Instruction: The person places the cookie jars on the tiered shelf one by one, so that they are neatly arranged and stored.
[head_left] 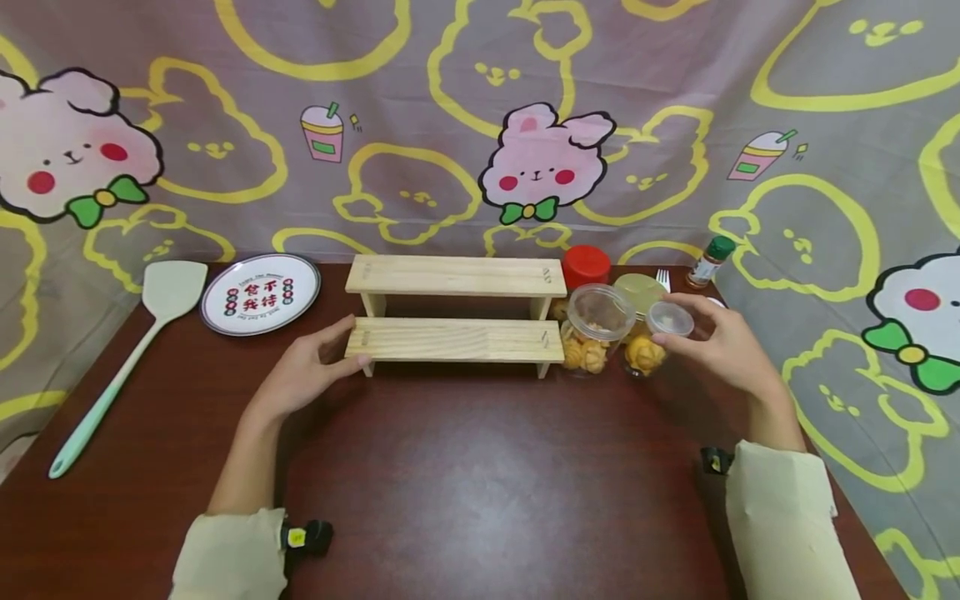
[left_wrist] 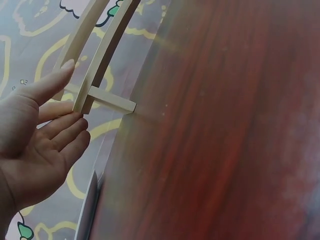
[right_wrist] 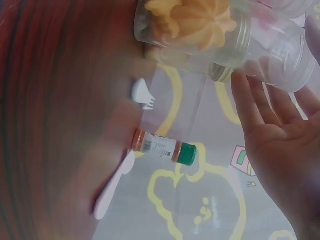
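My left hand (head_left: 303, 367) holds the left end of the lower plank of a two-step wooden rack (head_left: 457, 340), thumb at the front edge and index finger at the back corner. In the left wrist view the other fingers lie below the plank's end. On the right, my right hand (head_left: 716, 342) grips a clear jar (head_left: 671, 321) near its lid, thumb on one side and fingers on the other. Golden cookies (right_wrist: 205, 22) show through this jar in the right wrist view. Close to its left stands another clear jar (head_left: 600, 315), also with cookies inside.
Behind the jars are a red lid (head_left: 587, 267) and a gold-lidded jar (head_left: 640, 292). A white fork (right_wrist: 142, 94) and a green-capped shaker bottle (head_left: 708, 262) lie near the cloth backdrop. To the left are a printed plate (head_left: 261, 293) and a spatula (head_left: 135, 358).
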